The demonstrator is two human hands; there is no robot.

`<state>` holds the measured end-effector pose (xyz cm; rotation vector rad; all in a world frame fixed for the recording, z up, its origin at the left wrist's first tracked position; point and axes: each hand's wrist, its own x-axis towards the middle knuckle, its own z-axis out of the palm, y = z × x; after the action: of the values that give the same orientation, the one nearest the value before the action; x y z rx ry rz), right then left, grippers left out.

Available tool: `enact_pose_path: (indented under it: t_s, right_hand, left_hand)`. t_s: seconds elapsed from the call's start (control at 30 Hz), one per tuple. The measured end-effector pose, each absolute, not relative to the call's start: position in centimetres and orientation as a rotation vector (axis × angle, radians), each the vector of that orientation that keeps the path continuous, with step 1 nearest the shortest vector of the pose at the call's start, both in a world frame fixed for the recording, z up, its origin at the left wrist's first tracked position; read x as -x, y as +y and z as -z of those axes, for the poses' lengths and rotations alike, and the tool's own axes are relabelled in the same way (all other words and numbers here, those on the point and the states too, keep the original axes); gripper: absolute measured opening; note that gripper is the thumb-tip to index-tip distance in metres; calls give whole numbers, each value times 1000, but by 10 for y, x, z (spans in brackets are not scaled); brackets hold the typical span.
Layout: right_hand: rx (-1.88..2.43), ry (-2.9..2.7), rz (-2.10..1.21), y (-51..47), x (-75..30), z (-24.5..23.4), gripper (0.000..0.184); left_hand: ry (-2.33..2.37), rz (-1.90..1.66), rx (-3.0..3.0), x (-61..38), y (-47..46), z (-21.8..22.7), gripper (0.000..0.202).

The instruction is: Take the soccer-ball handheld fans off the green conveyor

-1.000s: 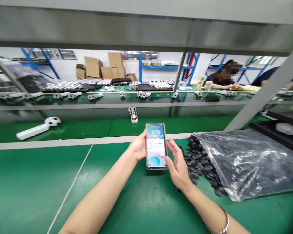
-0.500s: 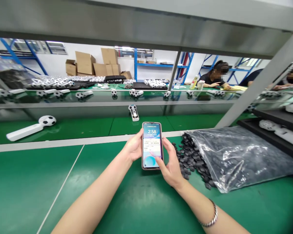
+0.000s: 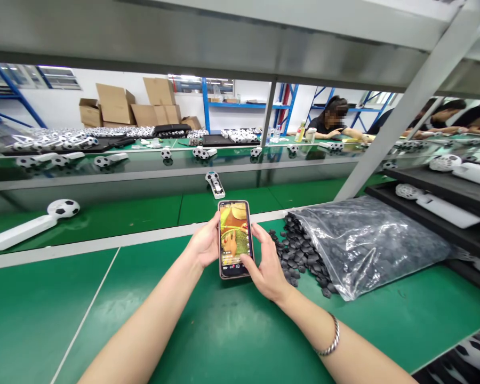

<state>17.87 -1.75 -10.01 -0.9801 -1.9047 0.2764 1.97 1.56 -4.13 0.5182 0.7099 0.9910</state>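
A smartphone (image 3: 235, 234) is held upright above the green bench, its lit screen showing a colourful picture. My left hand (image 3: 206, 241) grips the phone's left edge, the fingers hidden behind it. On the other side, my right hand (image 3: 267, 265) has its fingers along the right edge and its thumb over the lower right part of the screen. Just right of that hand lie loose black pieces (image 3: 300, 250), spilling from a clear plastic bag (image 3: 372, 245). Beyond the phone, a white football-patterned handle casing (image 3: 215, 185) lies with its inside exposed.
A white stick with a football head (image 3: 44, 221) lies at left on the green surface. Black trays (image 3: 436, 210) with white parts are stacked at right, beside a slanted metal post (image 3: 388, 133). Across the line a person (image 3: 332, 120) sits near others.
The phone's screen has switched from a lock screen with the time to a colourful picture. The view has turned slightly right, and both hands still hold the phone.
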Motion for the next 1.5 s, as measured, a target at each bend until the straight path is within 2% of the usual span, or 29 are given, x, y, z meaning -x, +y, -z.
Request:
enact_pose_path:
  t_s: [0.13, 0.3, 0.37, 0.57, 0.73, 0.97, 1.5]
  right_hand:
    - [1036, -1842, -242, -14, -180, 102, 54]
    - [997, -1886, -145, -14, -182, 99, 27]
    - [917, -1938, -62, -16, -183, 97, 23]
    - [720, -2112, 133, -21, -182, 94, 24]
    - [778, -2182, 222, -22, -180, 94, 31]
    - [817, -2150, 202, -22, -180, 96, 35]
    - [871, -2060, 127, -19, -181, 94, 27]
  left_hand:
    - [699, -992, -498, -19, 17, 42, 46]
    - [722, -1029, -460, -11, 21, 40, 48]
    - [721, -1074, -464, -5, 23, 39, 46]
    - [727, -1157, -452, 11, 26, 31, 45]
    - [722, -1167, -464, 13, 26, 28, 45]
    - [717, -1148, -447, 13, 26, 31, 46]
    - [778, -1179, -456, 2, 22, 26, 38]
